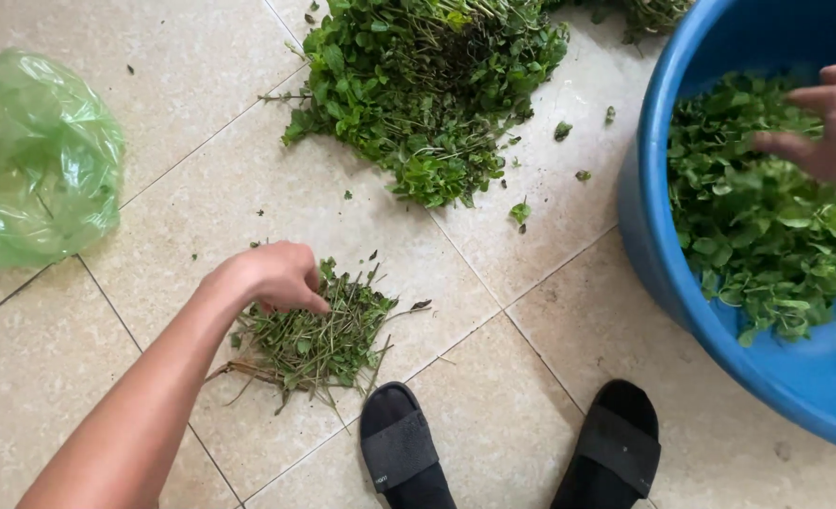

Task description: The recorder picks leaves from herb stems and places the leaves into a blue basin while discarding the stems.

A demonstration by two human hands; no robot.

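My left hand (272,276) reaches down onto a small heap of bare green stems (319,339) on the tiled floor, its fingers curled against the top of the heap. My right hand (828,123) hovers inside a big blue basin (658,254) at the right, over the picked green leaves (757,217) that fill it; its fingers are spread and nothing shows in them. A large pile of leafy herb sprigs (427,85) lies at the top middle, apart from both hands.
A crumpled green plastic bag (36,155) sits at the left edge. Two black slippers (404,452) (616,452) stand at the bottom, just below the stem heap. Loose leaves (520,213) are scattered on the beige tiles between the big pile and the basin.
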